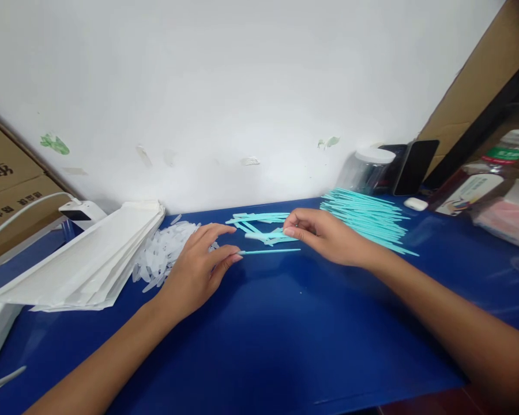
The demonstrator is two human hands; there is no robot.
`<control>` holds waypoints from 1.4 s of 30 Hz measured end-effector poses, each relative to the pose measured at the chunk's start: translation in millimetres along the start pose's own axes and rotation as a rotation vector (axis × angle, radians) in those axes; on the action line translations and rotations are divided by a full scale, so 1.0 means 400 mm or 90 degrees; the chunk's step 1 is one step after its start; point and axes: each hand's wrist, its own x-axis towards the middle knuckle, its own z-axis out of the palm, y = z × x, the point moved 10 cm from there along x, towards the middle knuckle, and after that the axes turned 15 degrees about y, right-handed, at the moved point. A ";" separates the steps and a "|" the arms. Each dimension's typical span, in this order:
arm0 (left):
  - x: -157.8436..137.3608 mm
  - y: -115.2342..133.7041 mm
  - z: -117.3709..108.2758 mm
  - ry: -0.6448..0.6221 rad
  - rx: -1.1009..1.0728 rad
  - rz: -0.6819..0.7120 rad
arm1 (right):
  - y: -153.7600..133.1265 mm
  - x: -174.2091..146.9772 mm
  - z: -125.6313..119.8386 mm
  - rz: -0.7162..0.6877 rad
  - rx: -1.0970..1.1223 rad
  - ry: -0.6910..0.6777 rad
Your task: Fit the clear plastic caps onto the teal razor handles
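Observation:
My left hand (205,259) pinches one end of a thin teal stick (270,251) between thumb and a finger, and the stick points right over the blue table. Its other fingers are bent and lifted. My right hand (318,233) has thumb and fingertips pressed together; what they hold, if anything, is hidden. Behind and between the hands lies a small loose group of teal sticks (259,218), some with whitish translucent sleeves. Beside my left hand is a heap of translucent whitish sleeve-like pieces (158,253). A large pile of bare teal sticks (363,216) lies behind my right hand.
White paper sheets or envelopes (95,259) are stacked on the left, near a white device (84,213) with a cable. A lidded clear jar (367,170), a dark phone (415,167), a small white case (415,204) and a bottle (471,184) stand at the right back.

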 end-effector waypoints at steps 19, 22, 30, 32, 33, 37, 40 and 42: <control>-0.002 0.152 0.001 0.018 0.016 0.199 | -0.005 -0.011 0.050 0.046 0.075 -0.060; -0.003 0.135 0.003 0.010 -0.050 0.148 | 0.034 0.024 -0.017 -0.036 -0.061 0.085; -0.013 0.110 0.013 -0.020 -0.100 0.086 | 0.072 0.015 0.016 -0.108 -0.217 -0.038; -0.015 0.109 0.018 -0.031 -0.106 0.075 | 0.053 0.006 0.026 -0.110 -0.198 -0.051; -0.017 0.110 0.020 -0.036 -0.108 0.071 | 0.043 0.001 0.030 -0.113 -0.189 -0.055; -0.023 0.111 0.034 -0.066 -0.116 0.057 | 0.007 -0.012 0.050 -0.119 -0.124 -0.074; -0.027 0.122 0.040 -0.075 -0.144 0.063 | -0.027 -0.023 0.071 -0.136 -0.037 -0.082; -0.030 0.133 0.041 -0.076 -0.175 0.066 | -0.050 -0.028 0.078 -0.149 0.014 -0.061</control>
